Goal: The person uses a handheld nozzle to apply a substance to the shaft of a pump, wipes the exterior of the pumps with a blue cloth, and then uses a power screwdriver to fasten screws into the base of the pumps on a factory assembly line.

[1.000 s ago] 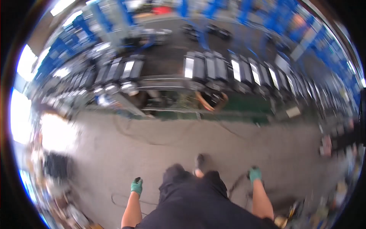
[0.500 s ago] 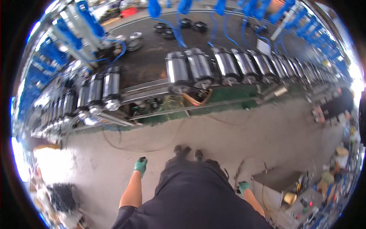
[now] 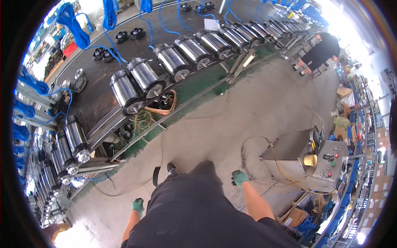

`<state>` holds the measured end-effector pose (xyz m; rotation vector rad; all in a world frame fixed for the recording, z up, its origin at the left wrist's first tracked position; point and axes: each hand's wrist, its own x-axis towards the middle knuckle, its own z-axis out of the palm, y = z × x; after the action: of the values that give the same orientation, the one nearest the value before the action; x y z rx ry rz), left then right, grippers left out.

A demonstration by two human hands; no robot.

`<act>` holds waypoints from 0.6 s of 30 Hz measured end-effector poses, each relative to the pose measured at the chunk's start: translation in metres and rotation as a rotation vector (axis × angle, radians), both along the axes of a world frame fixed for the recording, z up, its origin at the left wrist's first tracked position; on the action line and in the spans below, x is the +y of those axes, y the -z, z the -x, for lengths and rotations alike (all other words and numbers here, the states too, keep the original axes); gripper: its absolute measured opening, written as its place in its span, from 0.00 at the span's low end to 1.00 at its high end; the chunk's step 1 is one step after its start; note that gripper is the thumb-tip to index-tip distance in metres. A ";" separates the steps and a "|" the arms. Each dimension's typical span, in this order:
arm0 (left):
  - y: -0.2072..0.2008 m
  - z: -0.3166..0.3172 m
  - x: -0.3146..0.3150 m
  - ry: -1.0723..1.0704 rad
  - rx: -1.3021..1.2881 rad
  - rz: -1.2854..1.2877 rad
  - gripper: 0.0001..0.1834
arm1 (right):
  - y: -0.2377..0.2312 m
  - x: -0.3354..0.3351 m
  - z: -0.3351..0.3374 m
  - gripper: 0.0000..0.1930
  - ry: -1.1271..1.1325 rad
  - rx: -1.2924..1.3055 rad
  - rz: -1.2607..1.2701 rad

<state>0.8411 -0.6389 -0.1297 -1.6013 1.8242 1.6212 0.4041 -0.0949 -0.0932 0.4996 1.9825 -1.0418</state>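
Observation:
My left hand (image 3: 138, 206), in a green glove with dark fingertips, hangs low beside my left leg over the grey floor. Its fingers are loosely bent and slightly apart, and I see nothing in it. On the other side, my right hand (image 3: 239, 179), gloved the same way, swings out in front of my right thigh. Its fingers are apart, without anything between them. Neither hand touches anything. Closest to the right one is a grey metal box (image 3: 285, 163) with a yellow hose by it. Ahead, shiny metal cylinders with dark end caps, like motor bodies (image 3: 144, 76), line a bench.
The dark bench (image 3: 165, 25) curves along the front and left, with blue cable bundles (image 3: 72, 25) hanging above. A basket (image 3: 167, 105) sits under its edge. Hoses lie on the floor. Another person (image 3: 320, 51) bends down at the far right. Loaded shelves (image 3: 351, 165) stand on the right.
My view has turned right and moved nearer the bench and the metal box. My right hand has swung forward and up, while my left hand has dropped back toward my side.

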 end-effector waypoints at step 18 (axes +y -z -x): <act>-0.068 0.088 0.028 -0.212 -0.070 0.060 0.14 | 0.223 0.206 -0.035 0.09 -0.120 -0.153 -0.027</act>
<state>0.7532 -0.6114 -0.0621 -1.9097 1.7339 1.5838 0.4393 0.1108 -0.3165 0.4556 1.8689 -0.8778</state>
